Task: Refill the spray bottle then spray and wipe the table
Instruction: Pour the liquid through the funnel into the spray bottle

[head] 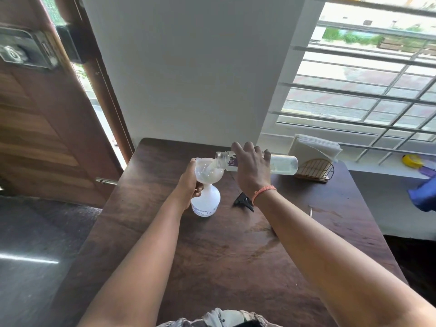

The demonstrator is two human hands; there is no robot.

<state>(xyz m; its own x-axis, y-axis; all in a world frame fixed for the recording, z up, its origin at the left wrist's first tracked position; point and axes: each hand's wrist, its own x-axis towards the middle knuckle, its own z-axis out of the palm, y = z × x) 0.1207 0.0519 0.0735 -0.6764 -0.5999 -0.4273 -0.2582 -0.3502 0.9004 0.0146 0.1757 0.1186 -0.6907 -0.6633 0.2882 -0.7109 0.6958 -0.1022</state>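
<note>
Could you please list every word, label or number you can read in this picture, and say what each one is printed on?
Refill bottle, label by the right hand: a purple label with white lettering, mostly hidden by the fingers and too blurred to read.
Spray bottle, lower body, beside the left hand: small lines of print, too small and blurred to read.
Funnel, napkin holder and table: no text visible.

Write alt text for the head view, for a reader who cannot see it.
The right hand tips a clear bottle into a funnel set in a white spray bottle, which the left hand steadies on a dark wooden table. A black trigger head and napkin holder sit nearby.
</note>
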